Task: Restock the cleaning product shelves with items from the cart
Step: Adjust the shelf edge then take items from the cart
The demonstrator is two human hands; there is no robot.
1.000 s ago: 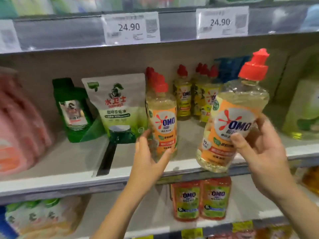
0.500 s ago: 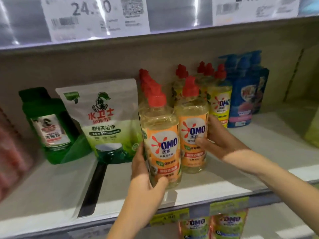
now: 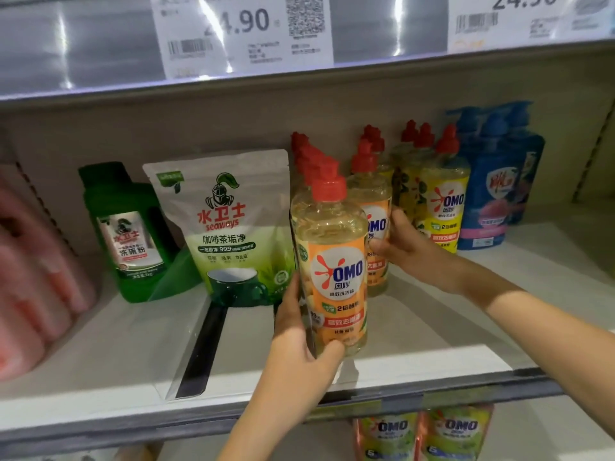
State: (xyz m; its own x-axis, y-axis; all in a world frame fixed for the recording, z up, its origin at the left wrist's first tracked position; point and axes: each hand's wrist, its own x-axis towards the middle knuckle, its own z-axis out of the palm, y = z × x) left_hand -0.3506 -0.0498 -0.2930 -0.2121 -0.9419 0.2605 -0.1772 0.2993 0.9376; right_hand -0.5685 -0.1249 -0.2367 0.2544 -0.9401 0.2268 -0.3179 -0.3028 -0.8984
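The left hand (image 3: 299,347) is wrapped round the lower body of the front bottle (image 3: 332,267), an orange-labelled OMO dish liquid with a red cap, with the thumb laid across the foot of the label. The bottle is held upright near the front edge of the shelf (image 3: 449,331). Whether its base is fully set down cannot be told.

The right hand (image 3: 412,254) is closed on the second bottle (image 3: 376,227) of the same kind, just behind and to the right, with the thumb on the label and the fingers curled round the far side.

A file of red caps (image 3: 309,154) is seen running back behind the front bottle. Further right, yellow-labelled bottles (image 3: 444,207) and blue pouches (image 3: 496,194) are ranged. To the left, a white pouch (image 3: 226,227) and a green tub (image 3: 129,234) are stood beyond a black divider strip (image 3: 203,351).

The cart is not in view. One orange file is judged about full and the file beside it thin. Bare shelf is left in front of the yellow and blue stock, so more restocking appears to be wanted.
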